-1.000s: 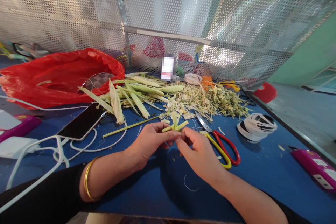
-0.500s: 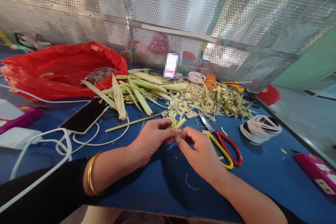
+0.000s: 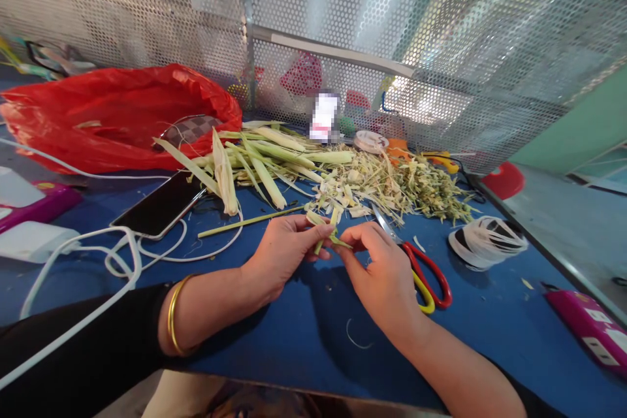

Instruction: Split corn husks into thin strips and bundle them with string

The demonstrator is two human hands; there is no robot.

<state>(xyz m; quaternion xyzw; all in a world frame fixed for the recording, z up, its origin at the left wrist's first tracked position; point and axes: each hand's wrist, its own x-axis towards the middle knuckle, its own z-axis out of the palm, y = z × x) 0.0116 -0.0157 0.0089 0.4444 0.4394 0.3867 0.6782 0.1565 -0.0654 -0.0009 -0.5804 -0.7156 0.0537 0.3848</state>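
Between my hands is a small folded piece of green leaf strip (image 3: 334, 235), with short ends sticking out in several directions. The thumb and fingers of my left hand (image 3: 289, 245) pinch its left side. My right hand (image 3: 377, 261) pinches a pointed end of the strip on the right. Scissors (image 3: 431, 274) with one red and one yellow handle lie just beyond my right hand, which partly hides them. A thin green stalk (image 3: 249, 222) lies on the blue table (image 3: 274, 346) left of my left hand.
Long pale green husks (image 3: 264, 176) and a heap of shredded scraps (image 3: 362, 179) lie behind my hands. At the left are a red plastic bag (image 3: 122, 117), a dark phone (image 3: 157, 209) and a white cable (image 3: 132, 261). A spool of white line (image 3: 484, 241) stands at the right.
The leaf piece has been turned, and its ends now point differently, one towards my right fingers. My right hand has shifted slightly and covers more of the scissors. The view has tilted slightly.
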